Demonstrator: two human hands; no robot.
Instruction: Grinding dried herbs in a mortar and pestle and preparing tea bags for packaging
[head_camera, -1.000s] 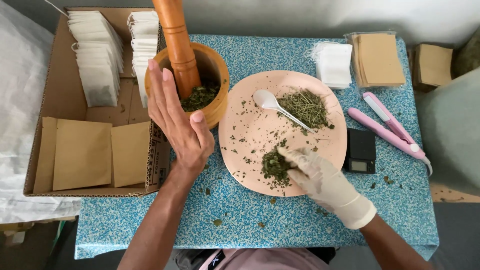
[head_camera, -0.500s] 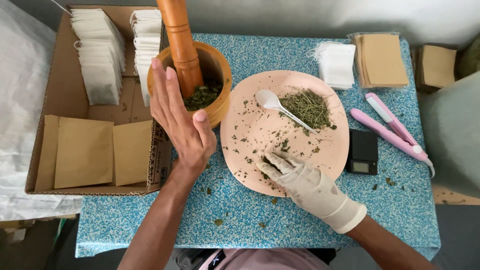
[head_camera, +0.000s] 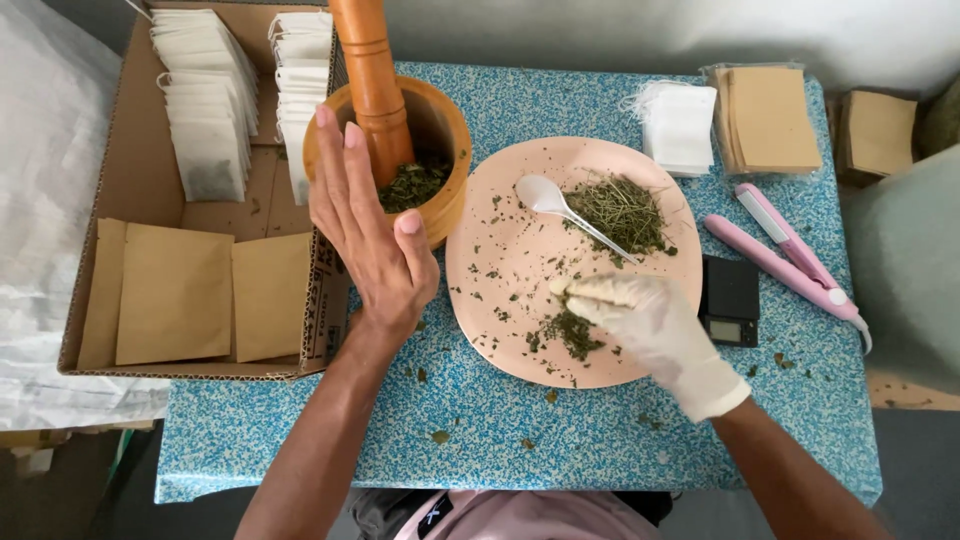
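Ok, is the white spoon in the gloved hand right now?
No: the white spoon lies on the pink plate by the dried herbs, while the gloved right hand gathers crumbled herbs lower down.

On the tabletop (head_camera: 620, 440) a plate (head_camera: 500, 230) is set centrally, with a spoon (head_camera: 560, 205) and herbs (head_camera: 625, 210) on it. A mortar (head_camera: 445, 125) is placed to its left, a scale (head_camera: 730, 300) to its right, a box (head_camera: 140, 180) further left.

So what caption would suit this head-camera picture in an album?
Gloved right hand gathers dried herbs on a pink plate; bare left hand hovers beside the wooden mortar.
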